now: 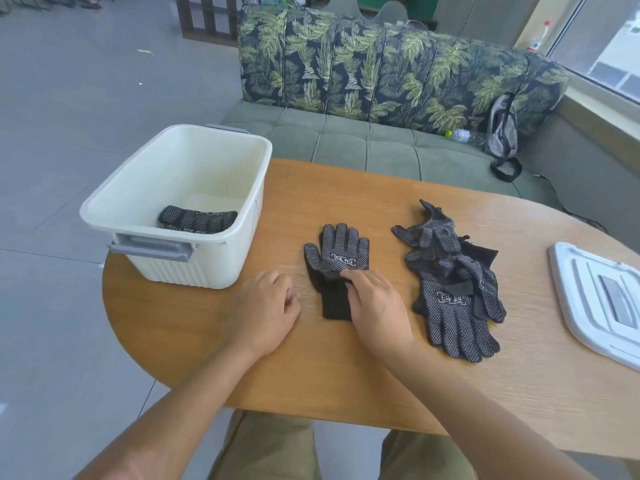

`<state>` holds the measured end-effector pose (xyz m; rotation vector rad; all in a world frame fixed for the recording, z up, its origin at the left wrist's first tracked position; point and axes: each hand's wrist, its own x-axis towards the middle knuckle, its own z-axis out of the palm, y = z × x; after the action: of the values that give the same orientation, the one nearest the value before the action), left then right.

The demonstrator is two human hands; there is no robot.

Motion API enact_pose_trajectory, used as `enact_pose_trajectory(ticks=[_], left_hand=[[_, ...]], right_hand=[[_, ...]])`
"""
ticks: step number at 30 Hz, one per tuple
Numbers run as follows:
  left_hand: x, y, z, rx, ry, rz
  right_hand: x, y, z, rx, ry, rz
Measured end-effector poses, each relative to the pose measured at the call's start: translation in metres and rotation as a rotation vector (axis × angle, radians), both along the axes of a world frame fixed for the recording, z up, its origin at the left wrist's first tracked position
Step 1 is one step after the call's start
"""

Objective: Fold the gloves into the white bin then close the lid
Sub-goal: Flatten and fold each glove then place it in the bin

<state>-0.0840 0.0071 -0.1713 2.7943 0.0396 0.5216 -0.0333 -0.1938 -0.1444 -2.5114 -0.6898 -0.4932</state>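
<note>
White boxed mark printed on the flat glove (337, 252), characters illegible. Same mark on a glove in the pile (453, 297). No other text readable.

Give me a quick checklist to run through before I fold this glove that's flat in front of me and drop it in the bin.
1. Glove laid flat: the flat glove lies fingers away, dotted side up, on the wooden table. Ok.
2. Grip: the right hand pinches the glove near its wrist. Ok.
3. Second hand ready: the left hand rests on the table beside the glove, holding nothing. Ok.
4. Bin open, with room: the white bin has no lid on and holds a folded glove, with bare floor beside it. Ok.
5. Lid within reach: the bin lid lies at the table's right edge. Ok.
6. Remaining gloves: the glove pile is tangled; count cannot tell.
</note>
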Motion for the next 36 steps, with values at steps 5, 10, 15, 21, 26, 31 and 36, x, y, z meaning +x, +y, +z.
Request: enact_pose_trajectory(ticks=[5, 10, 15, 21, 26, 31, 36], left_hand=[[0.001, 0.000, -0.001, 0.002, 0.000, -0.001], [0.000, 0.000, 0.001, -0.001, -0.010, 0.006], [0.000, -0.001, 0.002, -0.002, -0.012, 0.000], [0.000, 0.000, 0.002, 0.009, -0.024, -0.011], [-0.005, -0.008, 0.007, -0.003, -0.108, -0.161], [0.002, -0.023, 0.009, 0.182, -0.141, -0.428], [0.012, -0.027, 0.004, 0.183, -0.130, -0.473]], right_hand=[[-0.010, -0.007, -0.001, 0.029, -0.015, 0.047], [-0.015, -0.012, -0.016, -0.032, -0.009, 0.090], [-0.023, -0.018, -0.017, -0.037, -0.005, 0.070], [-0.021, -0.017, -0.019, -0.031, 0.009, 0.040], [-0.023, -0.017, -0.014, -0.011, 0.035, 0.015], [-0.026, -0.019, -0.010, 0.032, 0.028, -0.009], [-0.021, -0.020, -0.014, 0.069, 0.035, -0.105]])
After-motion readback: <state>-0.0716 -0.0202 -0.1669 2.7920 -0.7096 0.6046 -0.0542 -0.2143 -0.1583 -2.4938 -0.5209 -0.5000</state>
